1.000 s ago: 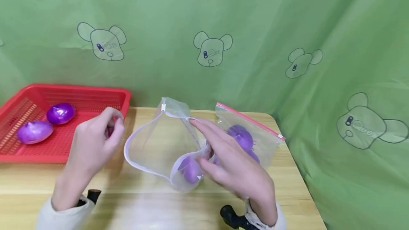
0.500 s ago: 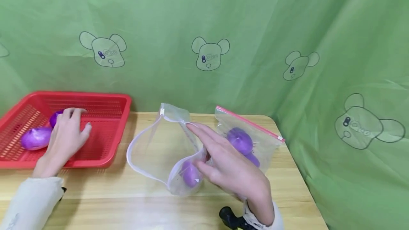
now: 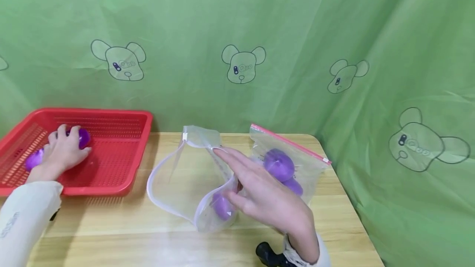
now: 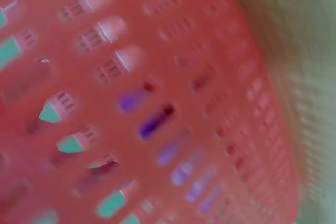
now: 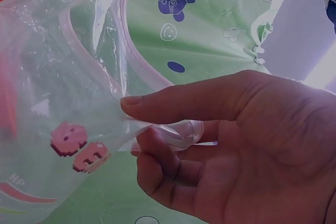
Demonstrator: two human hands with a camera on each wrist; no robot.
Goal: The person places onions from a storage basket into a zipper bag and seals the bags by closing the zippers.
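Note:
My left hand [image 3: 61, 151] is inside the red basket [image 3: 107, 172], with fingers and thumb curled round a shiny purple onion [image 3: 83, 138]. A second purple onion [image 3: 34, 160] lies beside it, partly hidden by the hand. In the left wrist view the slotted basket wall [image 4: 194, 98] fills most of the picture, and purple shows through some slots. My right hand [image 3: 269, 199] pinches the rim of a clear zip bag [image 3: 149, 186] between thumb and fingers, as the right wrist view shows. The bag's mouth gapes toward the left, and a purple onion [image 3: 222, 207] is inside.
Behind the right hand lies another clear zip bag [image 3: 311, 172] with a red closure and purple onions [image 3: 279, 165] inside. Everything stands on a wooden table [image 3: 122, 234]. A green curtain [image 3: 193, 85] hangs along the back and right side.
My left hand has moved left from near the bag into the basket, and its fingers have come round an onion, which has shifted slightly right. The right hand keeps its hold on the bag.

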